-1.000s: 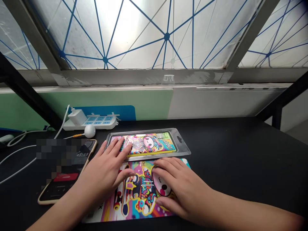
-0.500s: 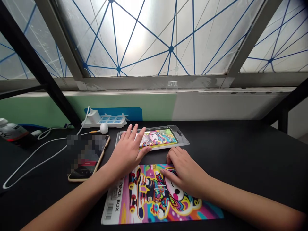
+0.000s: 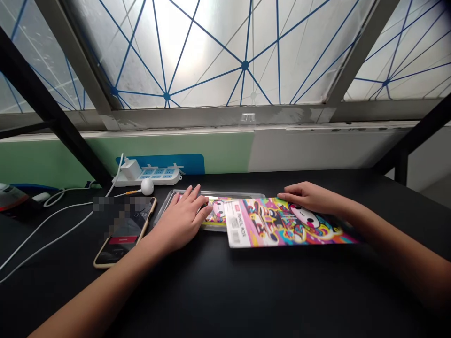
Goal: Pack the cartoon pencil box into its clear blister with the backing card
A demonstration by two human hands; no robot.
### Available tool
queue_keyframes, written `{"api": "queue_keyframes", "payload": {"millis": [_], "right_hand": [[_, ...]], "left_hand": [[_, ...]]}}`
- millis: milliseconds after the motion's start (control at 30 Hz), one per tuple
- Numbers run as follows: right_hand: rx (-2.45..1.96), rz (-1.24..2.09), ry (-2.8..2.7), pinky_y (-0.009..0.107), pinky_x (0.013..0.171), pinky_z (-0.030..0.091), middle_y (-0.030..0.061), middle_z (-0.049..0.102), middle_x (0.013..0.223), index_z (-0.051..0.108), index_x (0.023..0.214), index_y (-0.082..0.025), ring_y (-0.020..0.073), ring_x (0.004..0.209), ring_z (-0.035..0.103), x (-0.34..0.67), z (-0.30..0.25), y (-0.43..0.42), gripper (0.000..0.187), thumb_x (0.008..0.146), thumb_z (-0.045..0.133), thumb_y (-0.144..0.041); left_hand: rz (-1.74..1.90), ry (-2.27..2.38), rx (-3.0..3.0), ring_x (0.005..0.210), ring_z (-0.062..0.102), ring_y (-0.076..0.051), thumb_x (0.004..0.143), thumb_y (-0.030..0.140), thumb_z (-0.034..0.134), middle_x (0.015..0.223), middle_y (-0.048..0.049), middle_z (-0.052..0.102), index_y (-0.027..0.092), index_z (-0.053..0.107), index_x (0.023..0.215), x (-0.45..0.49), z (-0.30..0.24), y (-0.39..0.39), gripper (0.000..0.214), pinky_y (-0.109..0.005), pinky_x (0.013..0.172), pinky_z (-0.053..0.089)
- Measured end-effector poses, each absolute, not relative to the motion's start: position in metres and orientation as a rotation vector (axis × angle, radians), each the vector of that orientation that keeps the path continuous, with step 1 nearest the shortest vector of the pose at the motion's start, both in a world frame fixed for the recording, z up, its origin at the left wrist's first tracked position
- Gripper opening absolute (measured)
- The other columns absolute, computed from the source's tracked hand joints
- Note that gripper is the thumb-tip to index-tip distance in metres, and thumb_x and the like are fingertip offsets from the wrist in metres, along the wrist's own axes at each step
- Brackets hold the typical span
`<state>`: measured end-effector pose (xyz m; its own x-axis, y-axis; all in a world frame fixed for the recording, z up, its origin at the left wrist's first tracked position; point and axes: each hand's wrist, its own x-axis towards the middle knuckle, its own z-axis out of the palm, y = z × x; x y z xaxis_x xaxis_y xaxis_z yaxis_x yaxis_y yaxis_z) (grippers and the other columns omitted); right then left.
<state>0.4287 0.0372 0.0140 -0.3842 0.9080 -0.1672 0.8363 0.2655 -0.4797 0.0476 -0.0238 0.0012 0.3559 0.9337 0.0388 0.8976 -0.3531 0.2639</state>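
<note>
Pinching one card by its far edge in the right hand, across the right part of one clear tray. Laying the left hand, fingers loosely spread, over the tray's left part, above one printed piece inside. Left of the tray, one phone; behind it, to the left, one power strip bearing one charger.

Cartoon card (brightly multicoloured), black table.

The card now partly hides the package.
</note>
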Motion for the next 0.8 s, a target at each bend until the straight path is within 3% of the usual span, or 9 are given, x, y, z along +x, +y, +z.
{"api": "queue_keyframes", "payload": {"millis": [67, 167, 267, 333, 433, 533, 667, 800], "right_hand": [[-1.750, 0.814, -2.375, 0.030, 0.054, 0.031, -0.0032, 0.048, 0.060, 0.044, 0.065, -0.023, 0.0152, 0.057, 0.043, 0.444, 0.009, 0.049, 0.056, 0.088, 0.053, -0.073], [-1.715, 0.838, -2.369, 0.030, 0.060, 0.038, 0.0006, 0.062, 0.074, 0.059, 0.077, -0.022, 0.0188, 0.067, 0.055, 0.440, 0.007, 0.046, 0.050, 0.090, 0.052, -0.070], [-1.580, 0.788, -2.291, 0.033, 0.073, 0.046, 0.0063, 0.072, 0.099, 0.066, 0.100, -0.022, 0.0236, 0.086, 0.063, 0.410, 0.006, 0.029, 0.046, 0.093, 0.051, -0.065], [-1.561, 0.729, -2.253, 0.033, 0.071, 0.046, 0.0067, 0.072, 0.100, 0.066, 0.103, -0.022, 0.0234, 0.085, 0.063, 0.388, 0.004, 0.017, 0.047, 0.092, 0.051, -0.065], [-1.591, 0.738, -2.253, 0.030, 0.062, 0.041, 0.0025, 0.070, 0.085, 0.067, 0.098, -0.024, 0.0199, 0.073, 0.059, 0.372, 0.003, 0.008, 0.045, 0.091, 0.054, -0.066], [-1.617, 0.889, -2.320, 0.028, 0.056, 0.035, -0.0002, 0.064, 0.073, 0.066, 0.082, -0.023, 0.0172, 0.066, 0.053, 0.380, 0.006, 0.010, 0.047, 0.087, 0.057, -0.068], [-1.693, 1.127, -2.368, 0.027, 0.052, 0.032, -0.0014, 0.061, 0.068, 0.064, 0.073, -0.022, 0.0154, 0.061, 0.049, 0.406, 0.008, 0.024, 0.051, 0.080, 0.063, -0.073], [-1.795, 1.047, -2.305, 0.028, 0.052, 0.031, -0.0025, 0.057, 0.065, 0.061, 0.069, -0.022, 0.0151, 0.059, 0.047, 0.420, 0.006, 0.037, 0.054, 0.076, 0.064, -0.076]], "left_hand": [[0.271, 1.669, 2.461, 0.156, 0.019, -0.034, 0.105, 0.057, 0.027, 0.167, -0.0131, 0.029, 0.023, 0.062, 0.128, 0.049, -0.001, -0.031, 0.054, -0.066, 0.118, 0.023], [0.264, 1.688, 2.522, 0.154, 0.024, -0.036, 0.103, 0.055, 0.039, 0.165, -0.0159, 0.033, 0.020, 0.061, 0.120, 0.050, -0.004, -0.039, 0.045, -0.070, 0.116, 0.025], [0.272, 1.704, 2.533, 0.154, 0.026, -0.037, 0.102, 0.055, 0.039, 0.164, -0.0168, 0.035, 0.019, 0.058, 0.126, 0.051, -0.007, -0.042, 0.047, -0.071, 0.116, 0.024], [0.267, 1.714, 2.531, 0.154, 0.026, -0.036, 0.103, 0.055, 0.037, 0.163, -0.0163, 0.036, 0.020, 0.055, 0.134, 0.051, -0.009, -0.042, 0.050, -0.071, 0.116, 0.023], [0.228, 1.741, 2.526, 0.154, 0.025, -0.035, 0.102, 0.057, 0.034, 0.164, -0.0141, 0.035, 0.023, 0.052, 0.141, 0.051, -0.011, -0.041, 0.055, -0.071, 0.117, 0.021], [0.196, 1.767, 2.526, 0.155, 0.022, -0.035, 0.102, 0.059, 0.032, 0.165, -0.0118, 0.034, 0.024, 0.052, 0.144, 0.051, -0.012, -0.041, 0.058, -0.069, 0.118, 0.021], [0.172, 1.783, 2.523, 0.155, 0.021, -0.034, 0.102, 0.061, 0.031, 0.166, -0.0111, 0.032, 0.023, 0.050, 0.147, 0.051, -0.012, -0.040, 0.062, -0.068, 0.119, 0.021], [0.159, 1.794, 2.531, 0.155, 0.021, -0.035, 0.102, 0.061, 0.028, 0.166, -0.0114, 0.031, 0.022, 0.051, 0.148, 0.052, -0.013, -0.041, 0.064, -0.068, 0.118, 0.022]]}}
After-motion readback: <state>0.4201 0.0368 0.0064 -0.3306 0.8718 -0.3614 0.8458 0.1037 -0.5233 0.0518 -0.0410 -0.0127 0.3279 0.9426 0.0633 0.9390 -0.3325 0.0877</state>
